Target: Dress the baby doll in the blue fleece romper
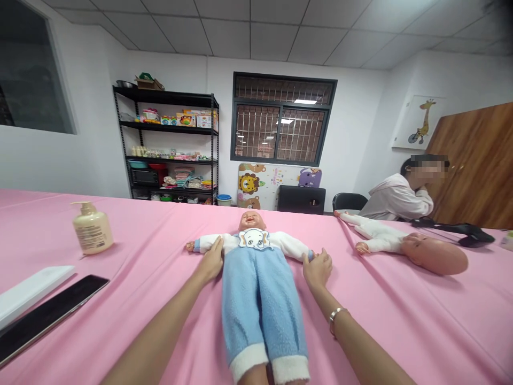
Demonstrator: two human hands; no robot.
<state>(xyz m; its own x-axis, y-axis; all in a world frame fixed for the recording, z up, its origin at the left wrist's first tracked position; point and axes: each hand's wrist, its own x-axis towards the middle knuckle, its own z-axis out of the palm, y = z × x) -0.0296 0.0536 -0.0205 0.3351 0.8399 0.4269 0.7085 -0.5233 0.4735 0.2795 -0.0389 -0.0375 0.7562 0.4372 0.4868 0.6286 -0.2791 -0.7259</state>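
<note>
My left hand (212, 262) lies flat on one sleeve (207, 244) of the doll (260, 289); my right hand (319, 269) curls at its opposite cuff (310, 255), grip unclear. Left of the doll: a pump bottle (93, 231).

Pink-covered worktop (148, 243): is showing creases.
Dressed doll (242, 278): is lying face up in the middle, with arms spread.
White-clad doll (390, 241): is lying on the right.
Pump bottle (93, 233): is standing upright on the left.
Dark-screened device (54, 312): is lying flat, nearer than the bottle.
White slab (34, 290): is lying beside the device.
Black object (460, 233): is resting near the white-clad doll's head.
</note>
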